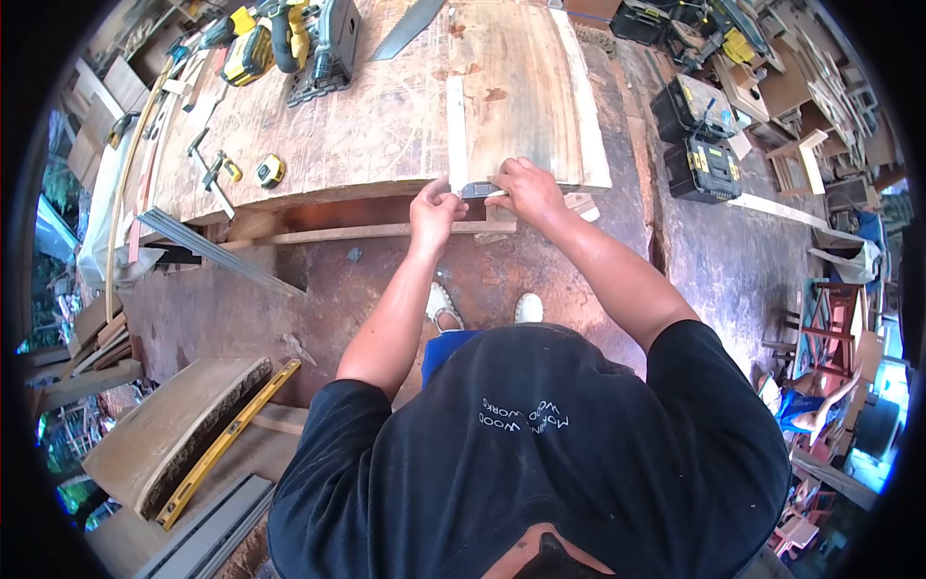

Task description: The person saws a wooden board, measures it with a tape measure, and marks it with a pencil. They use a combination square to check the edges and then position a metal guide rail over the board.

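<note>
Head view. Small dark-and-grey piece (pixel 476 190): at the near end of the wooden slab (pixel 531 106), between the hands. Right hand (pixel 529 196): fingertips apparently pinching its right end. Left hand (pixel 434 210): fingers drawn together beside its left end; contact, cannot tell. Possible fault: piece skewing or dropping off the edge, cause, uneven fingertip hold.
</note>
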{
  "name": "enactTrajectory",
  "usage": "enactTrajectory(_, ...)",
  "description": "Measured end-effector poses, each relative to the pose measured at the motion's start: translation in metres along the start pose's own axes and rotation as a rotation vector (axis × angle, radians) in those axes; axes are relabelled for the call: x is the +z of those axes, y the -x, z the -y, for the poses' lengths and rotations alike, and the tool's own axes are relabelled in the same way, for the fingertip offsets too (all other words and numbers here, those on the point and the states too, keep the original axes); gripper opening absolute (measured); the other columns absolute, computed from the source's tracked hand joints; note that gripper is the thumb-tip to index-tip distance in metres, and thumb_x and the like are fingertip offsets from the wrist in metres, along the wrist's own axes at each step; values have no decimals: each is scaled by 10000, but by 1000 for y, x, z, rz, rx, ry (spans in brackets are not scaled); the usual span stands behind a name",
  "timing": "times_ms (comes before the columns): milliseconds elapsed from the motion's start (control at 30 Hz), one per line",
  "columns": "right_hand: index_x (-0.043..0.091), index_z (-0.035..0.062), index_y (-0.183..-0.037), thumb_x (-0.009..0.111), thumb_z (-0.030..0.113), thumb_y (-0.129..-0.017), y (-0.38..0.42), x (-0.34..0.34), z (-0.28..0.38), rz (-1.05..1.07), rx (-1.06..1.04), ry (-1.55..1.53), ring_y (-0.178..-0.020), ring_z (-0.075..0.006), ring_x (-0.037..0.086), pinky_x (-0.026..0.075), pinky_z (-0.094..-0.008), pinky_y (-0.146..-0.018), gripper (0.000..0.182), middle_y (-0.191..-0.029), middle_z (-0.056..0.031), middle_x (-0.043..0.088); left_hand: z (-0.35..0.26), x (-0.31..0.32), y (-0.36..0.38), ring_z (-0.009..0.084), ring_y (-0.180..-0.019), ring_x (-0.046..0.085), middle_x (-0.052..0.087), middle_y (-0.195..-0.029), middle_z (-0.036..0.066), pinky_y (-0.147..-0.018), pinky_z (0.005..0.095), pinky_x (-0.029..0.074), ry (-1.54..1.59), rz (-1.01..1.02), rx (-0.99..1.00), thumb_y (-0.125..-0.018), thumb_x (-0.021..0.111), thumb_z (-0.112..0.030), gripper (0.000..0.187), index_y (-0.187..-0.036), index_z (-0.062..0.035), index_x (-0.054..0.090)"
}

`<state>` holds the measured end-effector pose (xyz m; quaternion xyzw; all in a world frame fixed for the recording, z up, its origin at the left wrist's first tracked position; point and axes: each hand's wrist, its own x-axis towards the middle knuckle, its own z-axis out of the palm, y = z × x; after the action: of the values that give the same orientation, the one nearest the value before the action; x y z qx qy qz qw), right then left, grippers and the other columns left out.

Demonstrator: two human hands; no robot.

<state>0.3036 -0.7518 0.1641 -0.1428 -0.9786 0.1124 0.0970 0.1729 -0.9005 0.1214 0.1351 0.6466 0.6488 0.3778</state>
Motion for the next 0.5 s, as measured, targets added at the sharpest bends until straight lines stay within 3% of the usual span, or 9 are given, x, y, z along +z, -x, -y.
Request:
enactTrajectory(167,675,114,-942,707,402,-770,4,3,2,-62,15,-34,-986,-224,571,525,-359,-750,337,-971,-48,568,-5,-3,-4,164,-767,668,664,-896,105,-694,264,564,6,41,-32,-887,557,-10,513,-1367,84,406)
enactTrajectory(500,677,114,-974,716,377,-767,0,-2,7,13,61,-30,-985,-225,574,523,-363,-749,337,-973,-46,573,-8,0,-11,162,-764,685,680,-912,124,-662,241,562,-40,100,-37,-903,557,-1,585,-1427,84,310)
